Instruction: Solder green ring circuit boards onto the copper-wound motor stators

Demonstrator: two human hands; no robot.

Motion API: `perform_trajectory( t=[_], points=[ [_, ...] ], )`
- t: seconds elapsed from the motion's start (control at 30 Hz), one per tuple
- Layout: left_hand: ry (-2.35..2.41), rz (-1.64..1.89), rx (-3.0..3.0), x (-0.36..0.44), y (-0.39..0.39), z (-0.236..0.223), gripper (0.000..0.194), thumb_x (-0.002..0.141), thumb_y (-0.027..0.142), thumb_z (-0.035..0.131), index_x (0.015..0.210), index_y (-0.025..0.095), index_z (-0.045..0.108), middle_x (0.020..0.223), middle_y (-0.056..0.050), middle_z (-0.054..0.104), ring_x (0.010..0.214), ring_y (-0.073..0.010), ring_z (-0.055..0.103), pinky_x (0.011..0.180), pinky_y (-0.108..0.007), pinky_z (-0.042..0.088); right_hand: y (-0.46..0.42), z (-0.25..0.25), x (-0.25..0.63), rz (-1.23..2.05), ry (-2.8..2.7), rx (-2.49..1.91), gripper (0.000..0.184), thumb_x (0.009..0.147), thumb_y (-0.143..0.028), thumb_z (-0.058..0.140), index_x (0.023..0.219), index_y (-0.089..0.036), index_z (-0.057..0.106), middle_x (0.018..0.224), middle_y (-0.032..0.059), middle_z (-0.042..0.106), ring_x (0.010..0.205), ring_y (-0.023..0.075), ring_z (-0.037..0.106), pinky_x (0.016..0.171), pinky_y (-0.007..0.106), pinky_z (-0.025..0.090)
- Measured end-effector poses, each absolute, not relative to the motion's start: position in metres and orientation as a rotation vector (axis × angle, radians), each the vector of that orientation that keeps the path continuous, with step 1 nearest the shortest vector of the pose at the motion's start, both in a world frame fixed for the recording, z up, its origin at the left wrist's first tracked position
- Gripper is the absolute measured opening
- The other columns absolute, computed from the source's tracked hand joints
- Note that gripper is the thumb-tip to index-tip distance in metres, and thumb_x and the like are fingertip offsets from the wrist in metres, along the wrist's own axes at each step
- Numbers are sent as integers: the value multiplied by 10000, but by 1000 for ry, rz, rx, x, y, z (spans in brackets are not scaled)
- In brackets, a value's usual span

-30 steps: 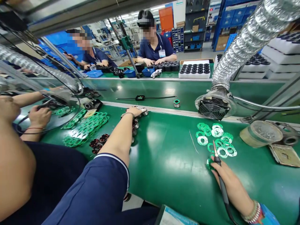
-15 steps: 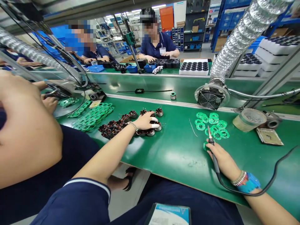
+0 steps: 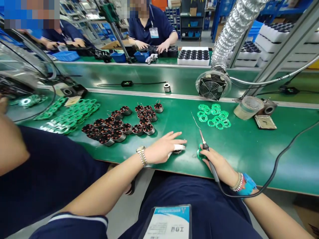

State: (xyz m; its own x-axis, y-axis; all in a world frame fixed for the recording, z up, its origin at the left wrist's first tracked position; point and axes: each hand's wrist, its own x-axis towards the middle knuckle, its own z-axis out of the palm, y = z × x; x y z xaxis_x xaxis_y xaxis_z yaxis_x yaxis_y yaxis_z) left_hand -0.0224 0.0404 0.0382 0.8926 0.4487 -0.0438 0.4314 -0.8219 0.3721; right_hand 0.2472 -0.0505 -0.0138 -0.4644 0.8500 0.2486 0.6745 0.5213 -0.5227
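My left hand (image 3: 163, 147), white cots on its fingers, is closed on a motor stator (image 3: 177, 152) low on the green mat; the hand hides most of that part. In my right hand (image 3: 220, 162) are a soldering iron (image 3: 211, 166), tip pointing up and away, and a green ring-shaped circuit board (image 3: 199, 153) pinched at the fingertips. The board is apart from the stator. A strand of solder wire (image 3: 195, 119) lies just beyond the iron's tip. Several copper-wound stators (image 3: 118, 135) stand in groups left of centre. Loose green ring boards (image 3: 219, 123) lie beyond my right hand.
A fume extractor fan (image 3: 211, 88) hangs at the back. Right of it are a plastic tub (image 3: 248, 108) and a soldering sponge tray (image 3: 265, 122). One stator (image 3: 167, 87) sits on the rear ledge. Co-workers sit opposite and at left, near linked green boards (image 3: 74, 114).
My left hand has moved from the stator group toward me and to the right, bringing one stator along. My right hand has come nearer it with the iron and board. The view has shifted.
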Motion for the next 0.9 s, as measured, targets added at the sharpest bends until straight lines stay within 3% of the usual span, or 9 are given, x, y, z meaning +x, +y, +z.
perform_trajectory(
  t=[0.13,0.17,0.23,0.33,0.4,0.67,0.9],
  points=[
    [935,342,2383,-24,17,9,841,674,256,713,1380,216,258,1457,-157,299,1366,-295,224,1077,-532,254,-56,-16,245,493,-2231,-1253,264,914,-143,402,1165,-205,457,1182,126,541,1129,228,518,927,405,472],
    [1042,402,2312,-23,13,2,874,636,328,746,1362,191,279,1434,-182,331,1357,-310,244,1070,-543,259,-56,-16,244,493,-2220,-1256,262,910,-142,411,1161,-200,458,1187,130,539,1130,230,519,927,406,473],
    [1200,497,2201,-18,8,-7,745,633,388,741,1258,170,399,1359,-185,438,1336,-322,289,1064,-566,248,-56,-15,243,491,-2202,-1248,274,897,-142,438,1165,-198,452,1199,134,536,1131,234,522,928,408,474],
    [1263,586,2083,-8,4,-10,495,676,346,709,1089,167,506,1247,-152,552,1295,-310,365,1063,-562,248,-53,-12,241,475,-2180,-1243,325,874,-147,481,1189,-208,430,1228,133,526,1127,239,528,930,414,477],
    [1235,631,1981,-4,3,-7,445,673,311,711,1050,169,522,1222,-141,565,1236,-299,444,1036,-529,313,-49,-11,243,468,-2190,-1259,331,873,-150,487,1194,-204,428,1221,133,535,1110,239,541,934,421,477],
    [993,774,1337,-2,-15,1,537,623,235,759,1085,186,489,1118,-90,593,1047,-229,585,957,-412,435,-34,-17,259,282,-2247,-1289,285,900,-118,414,1167,-194,480,1213,145,522,1167,252,492,933,434,475],
    [866,735,1013,6,-25,1,569,578,163,783,1079,203,515,1060,-51,617,948,-183,618,905,-358,473,-54,-6,236,437,-2180,-1176,236,894,-159,461,1119,-213,502,1125,106,590,1100,229,555,926,386,490]
  ],
)
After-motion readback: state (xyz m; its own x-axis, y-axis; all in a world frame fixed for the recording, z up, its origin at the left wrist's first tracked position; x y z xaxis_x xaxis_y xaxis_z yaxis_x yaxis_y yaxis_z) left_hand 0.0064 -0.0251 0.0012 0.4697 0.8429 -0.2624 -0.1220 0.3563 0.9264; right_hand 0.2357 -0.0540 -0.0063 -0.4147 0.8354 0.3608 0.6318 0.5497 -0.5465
